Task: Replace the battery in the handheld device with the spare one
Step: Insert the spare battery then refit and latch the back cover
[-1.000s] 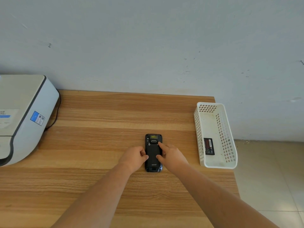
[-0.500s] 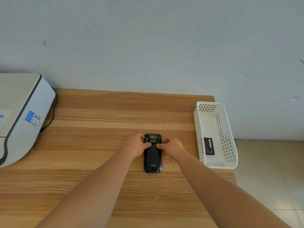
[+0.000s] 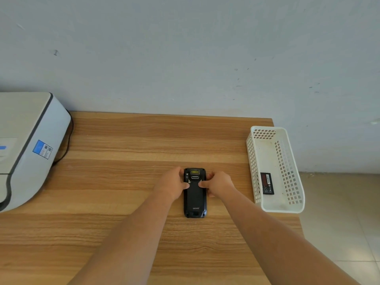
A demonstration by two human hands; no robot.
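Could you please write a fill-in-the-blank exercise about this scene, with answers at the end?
The handheld device lies on the table with its ____ facing up.
The spare battery lies in a basket whose colour is ____.
The left hand and the right hand both touch the ____.
Missing words: back, white, device.

left hand (image 3: 172, 185) and right hand (image 3: 221, 184) curled, thumbs inward.

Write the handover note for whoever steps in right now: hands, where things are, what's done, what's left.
Left hand and right hand each grip an upper side of the handheld device, thumbs on its back.
It lies face down on the table; the spare battery lies in the white basket.
Done: nothing visible; back cover on.
Left: open cover, swap batteries, close.
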